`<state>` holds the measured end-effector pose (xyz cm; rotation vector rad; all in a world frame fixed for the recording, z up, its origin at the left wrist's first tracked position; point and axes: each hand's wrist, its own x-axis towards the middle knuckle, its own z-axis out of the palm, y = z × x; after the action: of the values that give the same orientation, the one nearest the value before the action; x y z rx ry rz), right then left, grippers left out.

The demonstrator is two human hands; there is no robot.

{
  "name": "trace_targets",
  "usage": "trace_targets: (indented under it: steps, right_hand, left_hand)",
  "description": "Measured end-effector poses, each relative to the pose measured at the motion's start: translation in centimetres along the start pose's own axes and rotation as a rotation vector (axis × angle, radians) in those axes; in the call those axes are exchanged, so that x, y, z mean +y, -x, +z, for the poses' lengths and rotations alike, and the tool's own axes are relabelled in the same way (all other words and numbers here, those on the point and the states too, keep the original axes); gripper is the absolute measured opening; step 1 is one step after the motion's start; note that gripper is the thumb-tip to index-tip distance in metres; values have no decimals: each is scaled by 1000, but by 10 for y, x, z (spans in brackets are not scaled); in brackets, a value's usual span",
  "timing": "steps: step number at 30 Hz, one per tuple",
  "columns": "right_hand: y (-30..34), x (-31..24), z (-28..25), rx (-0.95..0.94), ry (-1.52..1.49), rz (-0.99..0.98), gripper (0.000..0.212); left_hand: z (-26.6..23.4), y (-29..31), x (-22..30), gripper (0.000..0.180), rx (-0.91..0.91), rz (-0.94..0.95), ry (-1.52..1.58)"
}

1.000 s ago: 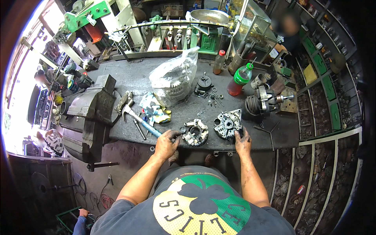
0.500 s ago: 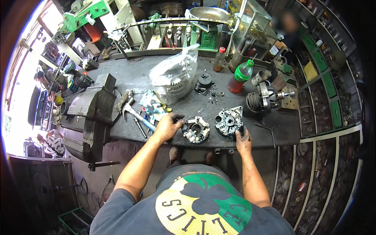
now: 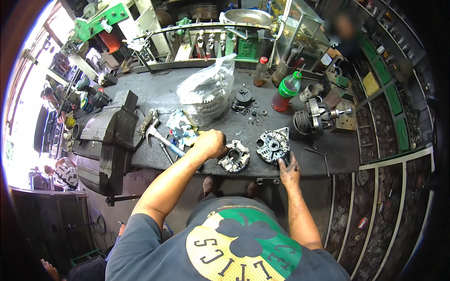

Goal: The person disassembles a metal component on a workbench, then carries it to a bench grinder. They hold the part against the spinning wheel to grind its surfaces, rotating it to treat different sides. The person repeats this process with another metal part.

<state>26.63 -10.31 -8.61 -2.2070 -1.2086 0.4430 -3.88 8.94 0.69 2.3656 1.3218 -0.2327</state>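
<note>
Two round alternator parts lie side by side at the bench's near edge. My left hand (image 3: 212, 143) is curled at the upper left rim of the ring-shaped alternator part (image 3: 240, 151), its fingertips hidden under the hand. To the right lies a silver alternator housing (image 3: 273, 146) with vents and a central hub. My right hand (image 3: 290, 172), smudged with dark grease, is at the housing's lower right edge, thumb and fingers apart. Left of my left hand rest a claw hammer (image 3: 164, 140) with a blue handle and a crumpled patterned cloth (image 3: 182, 125).
A large vise (image 3: 105, 140) stands left. Behind are a plastic-bagged metal part (image 3: 205, 100), small loose parts (image 3: 255, 114) and a green-labelled bottle (image 3: 286, 91) of red liquid. A pulley assembly (image 3: 311, 117) sits right. Another person's hand (image 3: 49, 269) shows lower left; another person (image 3: 344, 33) is far right.
My left hand has moved up and curled over the ring-shaped part's rim. My right hand has drawn slightly down. Another person has come into view at the lower left.
</note>
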Motion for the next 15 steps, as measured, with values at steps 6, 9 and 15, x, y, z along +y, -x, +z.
trace_targets:
  steps: [6, 9, 15]
  right_hand:
    - [8, -1, -2, 11, -52, -60, 73]
    - [12, 1, -5, 22, -87, -85, 70]
    - [21, -8, -17, 26, -134, -76, 71]
  left_hand:
    - [6, 5, 15, 29, 122, -27, -77]
    - [12, 13, 18, 28, 194, 23, -118]
    - [5, 11, 17, 29, 177, 20, -159]
